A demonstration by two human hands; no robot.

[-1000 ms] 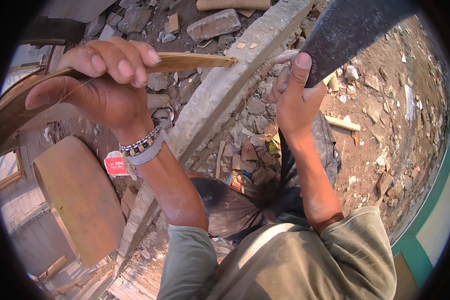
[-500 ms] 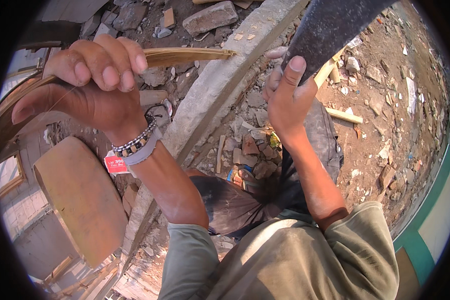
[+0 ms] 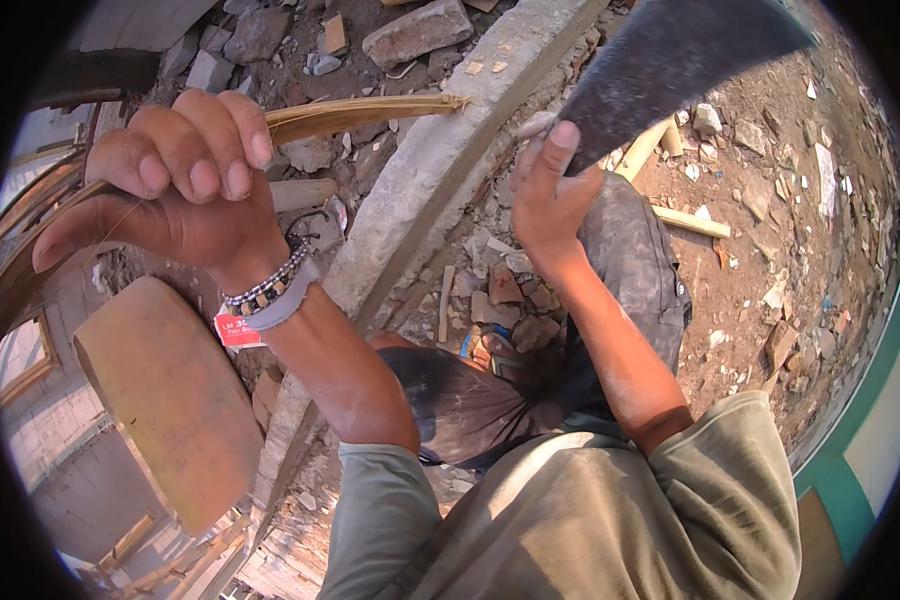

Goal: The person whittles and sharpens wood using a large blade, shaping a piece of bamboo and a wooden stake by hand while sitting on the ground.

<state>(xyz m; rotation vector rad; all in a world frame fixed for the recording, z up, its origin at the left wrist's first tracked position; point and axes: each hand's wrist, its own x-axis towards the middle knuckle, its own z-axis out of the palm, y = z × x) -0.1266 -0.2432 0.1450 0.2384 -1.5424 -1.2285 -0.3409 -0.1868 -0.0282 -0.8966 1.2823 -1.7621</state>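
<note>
My left hand (image 3: 185,180) is raised at the left, its fingers curled over a long split bamboo strip (image 3: 365,112). The strip's frayed end lies over a concrete beam (image 3: 420,165), and the rest of it bends away behind the hand to the left rim. My right hand (image 3: 553,200) grips a machete (image 3: 680,75) with a broad dark blade; its handle is hidden in the fist. The blade points up and right, apart from the strip and slightly smeared by motion. My thumb lies along the blade's base.
Rubble and broken bricks (image 3: 420,32) cover the ground on both sides of the beam. Pale bamboo pieces (image 3: 692,221) lie at the right. A brown board (image 3: 170,400) leans at the left beside a red and white packet (image 3: 238,328). A green-edged wall (image 3: 830,515) stands at the far right.
My right hand has shifted left, and the machete has swung so that its blade tilts further right, with its tip showing. My left hand and the strip have moved slightly left.
</note>
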